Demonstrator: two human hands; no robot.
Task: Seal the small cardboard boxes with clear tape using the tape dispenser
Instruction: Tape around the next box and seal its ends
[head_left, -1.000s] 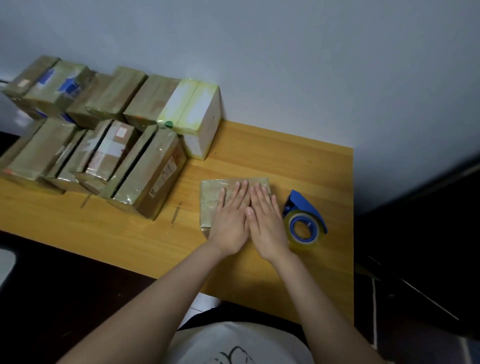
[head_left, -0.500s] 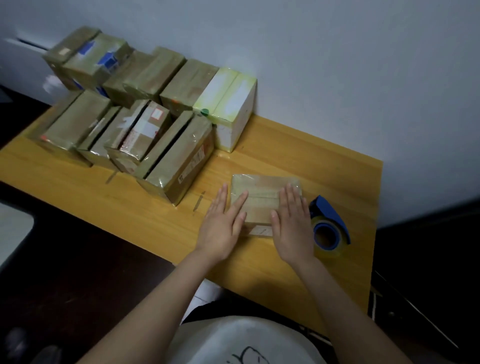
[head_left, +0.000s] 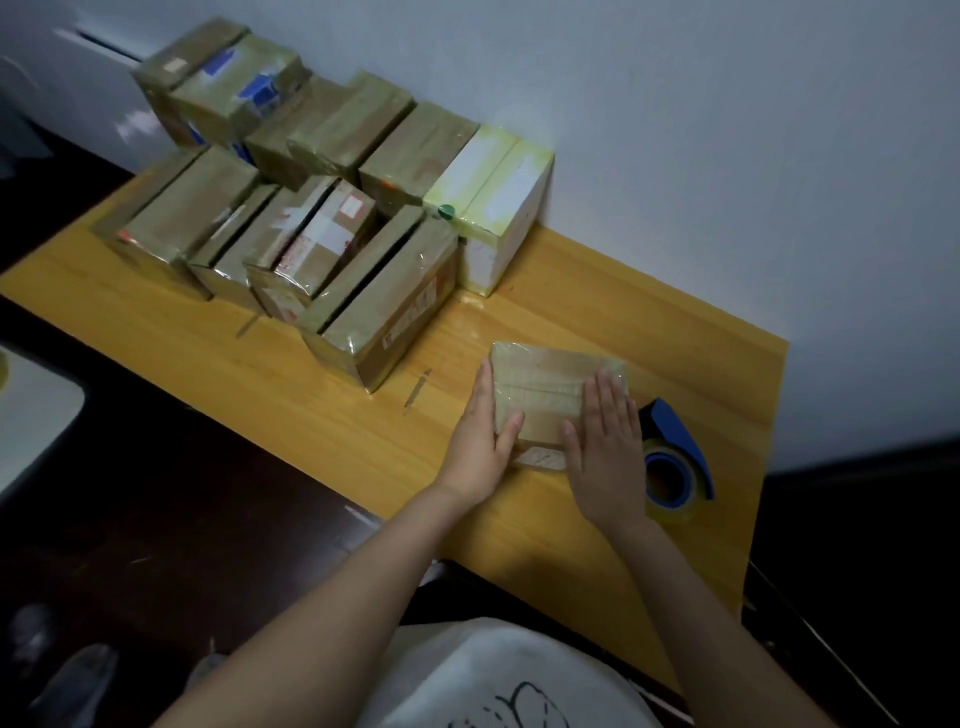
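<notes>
As the box (head_left: 545, 382) sits on the table (head_left: 597, 291) just beside the tape dispenser (head_left: 675, 460), left hand (head_left: 480, 441) flat against its side and right hand (head_left: 605, 454) flat on top, it looks light, stiff and tape-slick; best gripped by opposite sides.

A dim room corner with a wooden table against a plain wall

The table (head_left: 623, 291) was of yellow-orange wood with a smooth top that gave a weak shine, and its far edge stood against a pale grey-white wall (head_left: 727, 156) without windows. Under and left of the table the floor (head_left: 182, 493) was very dark, reddish-brown. At the left edge lay a white thing with a rounded corner (head_left: 36, 415), too cut off to name. Right of the table, below the wall, all was almost black (head_left: 857, 519).
</notes>
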